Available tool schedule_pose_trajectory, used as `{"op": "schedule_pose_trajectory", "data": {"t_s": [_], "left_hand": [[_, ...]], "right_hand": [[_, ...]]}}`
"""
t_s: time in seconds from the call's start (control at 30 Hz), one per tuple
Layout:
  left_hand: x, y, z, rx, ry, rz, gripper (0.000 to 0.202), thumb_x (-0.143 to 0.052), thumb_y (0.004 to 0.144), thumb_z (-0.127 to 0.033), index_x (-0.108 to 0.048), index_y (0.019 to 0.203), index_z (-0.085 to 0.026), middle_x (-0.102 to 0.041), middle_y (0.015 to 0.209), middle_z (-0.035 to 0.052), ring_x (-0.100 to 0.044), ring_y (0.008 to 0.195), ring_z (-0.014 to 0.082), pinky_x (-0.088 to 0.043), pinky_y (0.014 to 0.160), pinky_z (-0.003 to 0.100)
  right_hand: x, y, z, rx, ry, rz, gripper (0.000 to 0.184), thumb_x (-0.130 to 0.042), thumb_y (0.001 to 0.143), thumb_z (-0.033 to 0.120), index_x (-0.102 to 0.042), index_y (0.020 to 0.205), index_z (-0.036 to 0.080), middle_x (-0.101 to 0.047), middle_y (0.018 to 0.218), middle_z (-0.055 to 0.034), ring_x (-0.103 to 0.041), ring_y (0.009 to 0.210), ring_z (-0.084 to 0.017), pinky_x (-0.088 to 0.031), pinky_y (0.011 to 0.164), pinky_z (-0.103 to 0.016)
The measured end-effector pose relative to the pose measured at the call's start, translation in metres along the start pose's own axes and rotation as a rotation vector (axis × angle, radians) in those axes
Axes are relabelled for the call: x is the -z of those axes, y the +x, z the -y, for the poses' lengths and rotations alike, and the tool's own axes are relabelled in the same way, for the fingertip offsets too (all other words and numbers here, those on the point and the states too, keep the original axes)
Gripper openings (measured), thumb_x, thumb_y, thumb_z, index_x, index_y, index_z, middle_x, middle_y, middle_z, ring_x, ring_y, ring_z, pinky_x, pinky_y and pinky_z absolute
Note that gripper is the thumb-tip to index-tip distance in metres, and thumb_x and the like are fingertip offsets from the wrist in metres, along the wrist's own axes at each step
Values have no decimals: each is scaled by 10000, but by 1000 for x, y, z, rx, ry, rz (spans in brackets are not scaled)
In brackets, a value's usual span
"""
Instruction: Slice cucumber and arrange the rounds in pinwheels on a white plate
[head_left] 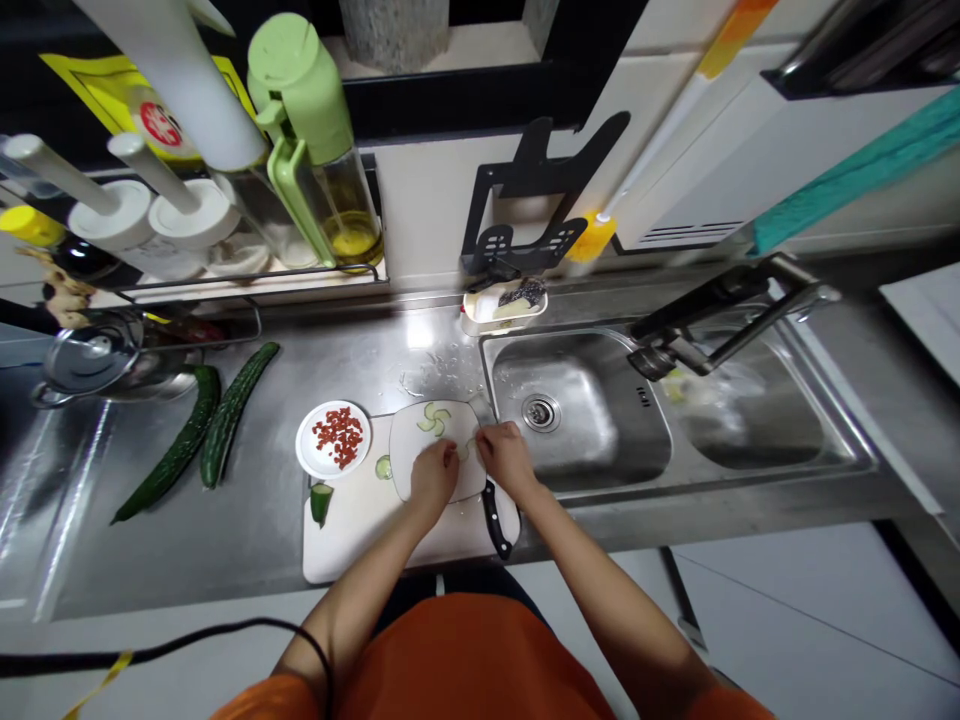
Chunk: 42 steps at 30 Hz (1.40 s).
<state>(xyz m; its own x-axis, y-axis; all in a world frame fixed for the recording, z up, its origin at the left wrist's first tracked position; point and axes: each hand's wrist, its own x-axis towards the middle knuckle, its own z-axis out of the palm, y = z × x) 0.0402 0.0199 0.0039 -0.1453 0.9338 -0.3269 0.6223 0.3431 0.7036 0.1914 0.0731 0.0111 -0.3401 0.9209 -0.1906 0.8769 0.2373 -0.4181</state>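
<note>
Left hand (435, 476) and right hand (508, 455) are curling over a white plate (409, 440) with cucumber slices (433, 418).
Whether the fingers are pinching anything, I cannot tell; knife (496, 525), cucumber stub (320, 503) and dish (304, 440) of red bits (339, 437) are crowding the board (330, 550).

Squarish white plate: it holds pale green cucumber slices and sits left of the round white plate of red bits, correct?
Only the side is wrong: in the head view, the squarish white plate, holding pale green cucumber slices, sits right of the round white plate of red bits.
</note>
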Motion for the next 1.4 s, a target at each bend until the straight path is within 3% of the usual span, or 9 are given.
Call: {"op": "schedule_pose_trajectory", "data": {"t_s": [0.33,0.67,0.87,1.1,1.4], "left_hand": [[-13,5,5,-90,256,-17,208,-449,884,-203,-647,940,-173,-654,872,80,-572,893,200,-419,786,294],[-15,6,11,-165,295,-92,182,-472,881,-201,-645,925,-169,-615,882,80,-538,923,207,-436,807,311],[-14,4,15,-213,288,-115,186,-471,890,-208,-644,952,-182,-594,902,73,-532,914,192,-444,811,301],[-14,4,18,-234,311,-96,180,-477,889,-204,-651,932,-186,-596,910,70,-535,895,180,-446,800,291],[-10,4,14,-221,356,-83,192,-465,892,-209,-652,924,-184,-600,910,72,-533,902,188,-442,812,297]], "right_hand": [[-2,6,3,55,-193,-26,151,-496,901,249,-639,869,212,-645,884,-42,-430,979,-216,-252,704,-299],[-5,2,3,42,-200,-63,191,-475,921,279,-657,909,222,-617,926,-62,-415,978,-224,-263,696,-296],[-5,-16,-2,31,-149,-136,242,-442,936,286,-665,994,212,-631,914,-68,-445,945,-218,-288,732,-299],[-16,-39,3,23,-251,-2,379,-394,956,260,-501,1319,230,-679,898,-73,-536,913,-200,-266,750,-318],[-22,-42,9,-16,-282,60,400,-378,966,268,-451,1356,218,-694,872,-66,-571,921,-197,-258,738,-325]]}}
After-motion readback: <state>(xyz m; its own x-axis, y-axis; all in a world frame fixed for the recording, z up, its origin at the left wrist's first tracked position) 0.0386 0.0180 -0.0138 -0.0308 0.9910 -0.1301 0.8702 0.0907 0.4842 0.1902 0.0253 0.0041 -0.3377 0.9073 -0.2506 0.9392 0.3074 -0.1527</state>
